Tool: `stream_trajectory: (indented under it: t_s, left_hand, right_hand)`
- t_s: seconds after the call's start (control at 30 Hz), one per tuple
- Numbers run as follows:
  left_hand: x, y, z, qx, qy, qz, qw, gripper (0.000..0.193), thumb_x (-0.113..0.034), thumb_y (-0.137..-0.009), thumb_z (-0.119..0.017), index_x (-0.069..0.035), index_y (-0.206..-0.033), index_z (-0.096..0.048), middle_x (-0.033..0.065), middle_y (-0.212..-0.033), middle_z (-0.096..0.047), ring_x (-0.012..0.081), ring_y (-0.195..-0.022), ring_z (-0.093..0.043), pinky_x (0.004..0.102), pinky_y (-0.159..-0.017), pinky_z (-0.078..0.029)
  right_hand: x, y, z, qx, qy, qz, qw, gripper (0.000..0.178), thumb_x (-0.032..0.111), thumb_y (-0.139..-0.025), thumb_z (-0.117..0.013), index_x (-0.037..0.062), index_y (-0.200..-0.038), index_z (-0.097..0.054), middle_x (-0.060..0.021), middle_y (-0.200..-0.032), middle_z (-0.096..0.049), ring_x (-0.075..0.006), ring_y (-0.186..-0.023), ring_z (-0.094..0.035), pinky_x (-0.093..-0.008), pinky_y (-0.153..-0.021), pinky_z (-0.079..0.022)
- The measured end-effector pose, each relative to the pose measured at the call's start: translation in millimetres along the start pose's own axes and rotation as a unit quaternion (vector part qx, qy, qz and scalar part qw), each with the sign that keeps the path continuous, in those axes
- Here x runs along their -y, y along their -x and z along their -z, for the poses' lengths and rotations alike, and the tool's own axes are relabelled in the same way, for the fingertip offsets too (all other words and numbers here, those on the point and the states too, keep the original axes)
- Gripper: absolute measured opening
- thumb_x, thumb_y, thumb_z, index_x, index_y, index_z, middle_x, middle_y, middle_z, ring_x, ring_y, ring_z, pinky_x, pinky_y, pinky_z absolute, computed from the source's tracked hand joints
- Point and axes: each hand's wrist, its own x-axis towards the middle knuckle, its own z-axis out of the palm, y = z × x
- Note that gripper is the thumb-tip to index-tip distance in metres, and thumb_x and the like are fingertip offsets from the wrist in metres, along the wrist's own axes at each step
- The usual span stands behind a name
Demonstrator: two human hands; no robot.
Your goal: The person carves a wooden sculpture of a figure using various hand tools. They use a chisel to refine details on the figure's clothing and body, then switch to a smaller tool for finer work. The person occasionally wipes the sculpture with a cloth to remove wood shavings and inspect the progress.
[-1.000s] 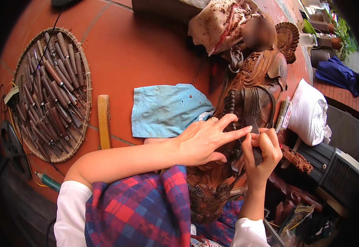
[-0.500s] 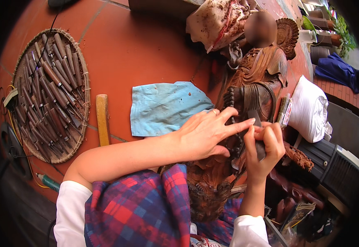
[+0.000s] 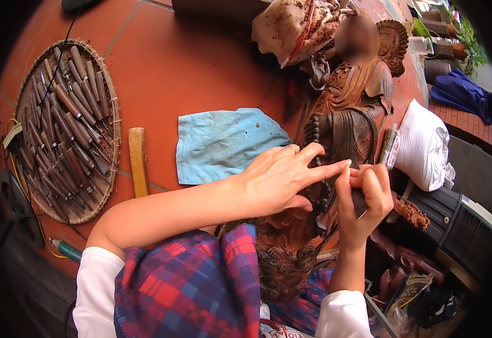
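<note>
Spreading the fingers of the bare left hand [image 3: 277,180] over the carving, clasping nothing, wearing a ring; aiming the index fingertip at the right thumb's tip, just beside it. Pinching in the bare right hand [image 3: 368,194], between curled fingers and thumb, a thin flat dark-grey piece [image 3: 358,201]; being unable to tell, with the fingers covering so much, whether a metal blade or a folded sheet. Holding both hands close together above the middle of a carved brown wooden figure in draped robes [image 3: 356,132]. Having its lower end near the lap, its head pointing away toward the top; noting a string of dark round beads [image 3: 316,130] along its left and a round scalloped carved disc [image 3: 392,49] at the head.

Wearing red-and-blue plaid cloth [image 3: 184,287] and white sleeves [image 3: 95,287].

Looking left: finding a pale-blue stained cloth [image 3: 229,145] just beyond the left forearm, then a yellow-brown wooden bar [image 3: 138,160], lying on the red tiled floor [image 3: 184,73]. Farther left, seeing a round woven tray [image 3: 116,132] piled with dark wooden-handled chisels [image 3: 68,127].

Looking right: seeing a bulging white sack [image 3: 426,147] near the figure, then a crumpled dark-blue cloth [image 3: 463,94]. Up top, noting a dirty off-white cloth [image 3: 288,31] beside the head.
</note>
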Motion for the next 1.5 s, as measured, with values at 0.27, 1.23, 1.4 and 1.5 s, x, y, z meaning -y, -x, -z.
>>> stream_trajectory:
  t_s: [0.27, 1.23, 1.4, 1.5]
  left_hand:
    - [3, 0, -7, -0.024, -0.011, -0.017, 0.999, 0.091, -0.028, -0.072, -0.081, -0.032, -0.150, -0.035, 0.0147, -0.145, -0.039, 0.0352, -0.104, -0.058, 0.0445, -0.086, -0.052]
    - [-7, -1, -10, 0.063, 0.075, -0.015, 0.995, 0.081, -0.039, -0.082, -0.073, -0.024, -0.151, -0.035, 0.0178, -0.068, -0.064, 0.0375, -0.062, -0.065, 0.0477, -0.054, -0.049]
    - [0, -21, 12, 0.000, 0.047, -0.022, 0.999, 0.080, -0.042, -0.080, -0.074, -0.020, -0.149, -0.039, 0.0186, -0.081, -0.068, 0.0374, -0.070, -0.066, 0.0463, -0.058, -0.051]
    - [-7, -2, -8, 0.058, 0.079, -0.001, 0.995, 0.086, -0.043, -0.080, -0.074, -0.022, -0.152, -0.033, 0.0163, -0.084, -0.068, 0.0380, -0.075, -0.067, 0.0458, -0.062, -0.052]
  right_hand:
    - [-4, 8, 3, 0.023, 0.006, -0.007, 1.000, 0.019, -0.006, -0.072, -0.072, -0.0012, -0.068, -0.054, -0.0106, -0.069, -0.052, -0.0243, -0.062, -0.054, -0.0330, -0.057, -0.044]
    - [-25, 20, 21, 0.056, -0.016, 0.017, 0.998, 0.022, -0.006, -0.071, -0.072, -0.0021, -0.068, -0.051, -0.0132, -0.075, -0.058, -0.0238, -0.064, -0.060, -0.0307, -0.058, -0.048]
    - [-17, -14, 11, 0.012, -0.021, 0.020, 1.000, 0.019, -0.008, -0.073, -0.071, -0.0019, -0.071, -0.053, -0.0122, -0.074, -0.055, -0.0238, -0.062, -0.056, -0.0322, -0.056, -0.046]
    - [-20, 13, 16, 0.050, -0.021, 0.020, 0.998, 0.019, -0.006, -0.074, -0.070, -0.0013, -0.069, -0.052, -0.0135, -0.072, -0.053, -0.0273, -0.062, -0.055, -0.0337, -0.056, -0.045]
